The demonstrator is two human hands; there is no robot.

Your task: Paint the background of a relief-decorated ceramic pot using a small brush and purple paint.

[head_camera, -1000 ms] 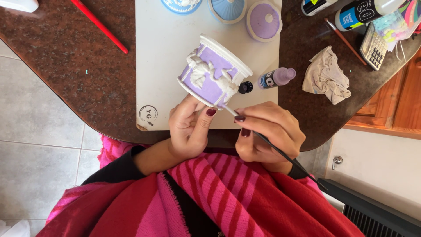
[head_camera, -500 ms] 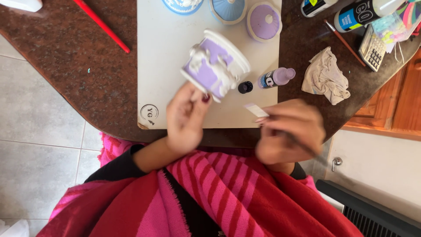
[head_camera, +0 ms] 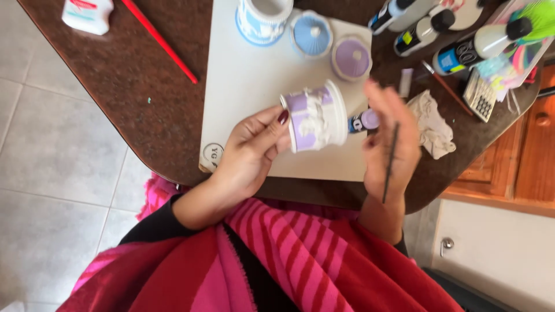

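Paper sheet [head_camera: 243, 98] is my landmark: a pale mat laid over the dark brown table [head_camera: 104, 75] to keep paint off the wood. Well off its left edge lie a white bottle [head_camera: 88, 13] and a red stick [head_camera: 159, 39], parked out of my way. Over the sheet's near edge my left hand [head_camera: 254, 147] pinches the lilac pot [head_camera: 315, 115] by its rim, thumb outside, fingers curled behind; the pot is tipped on its side, off the sheet, so its white relief faces me. At the sheet's far edge stand a blue pot [head_camera: 263, 20], a blue lid [head_camera: 311, 33] and a lilac lid [head_camera: 351, 58], set apart, probably to dry. Just past the sheet's right edge my right hand [head_camera: 390, 138] is loosely spread, a thin brush [head_camera: 390, 159] lying along the palm, bristles away from the pot. Behind it peeks a small lilac paint bottle [head_camera: 364, 120]; further right, a crumpled rag [head_camera: 430, 124] and several paint bottles [head_camera: 428, 29].
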